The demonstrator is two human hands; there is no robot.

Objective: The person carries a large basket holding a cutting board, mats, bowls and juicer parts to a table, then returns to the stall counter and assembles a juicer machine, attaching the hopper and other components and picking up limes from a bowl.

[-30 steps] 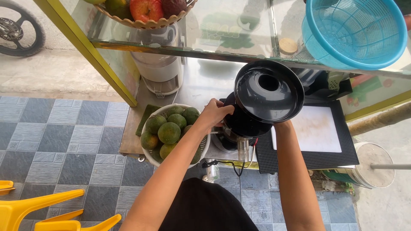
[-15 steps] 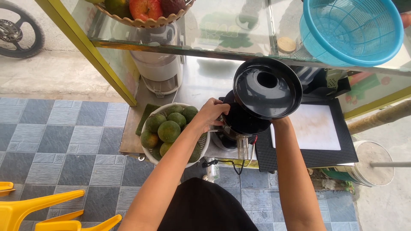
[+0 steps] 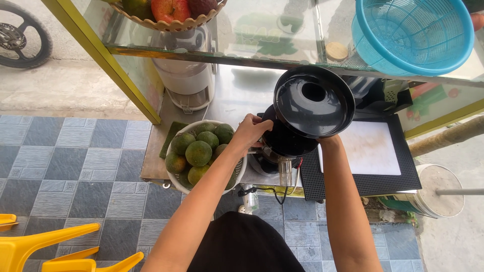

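A black juicer (image 3: 290, 143) stands on the metal counter (image 3: 237, 98), with its round black lid (image 3: 313, 100) and feed hole on top. My left hand (image 3: 250, 132) grips the left side of the juicer body just under the lid. Only the wrist of my right hand (image 3: 330, 142) shows; the hand itself is hidden under the right side of the lid, so I cannot see what it holds. A white bowl (image 3: 174, 180) of green citrus fruit (image 3: 198, 152) sits left of the juicer, close to my left forearm.
A white cutting board (image 3: 370, 148) lies on a black mat (image 3: 363, 184) to the right. A blender (image 3: 187, 80) stands at the back left. Above, a glass shelf carries a blue basket (image 3: 413, 32) and a fruit basket (image 3: 169, 12). Yellow chairs (image 3: 45, 247) stand on the tiled floor.
The juicer and lid sit a little higher and farther left in view; my hands keep the same hold on it.
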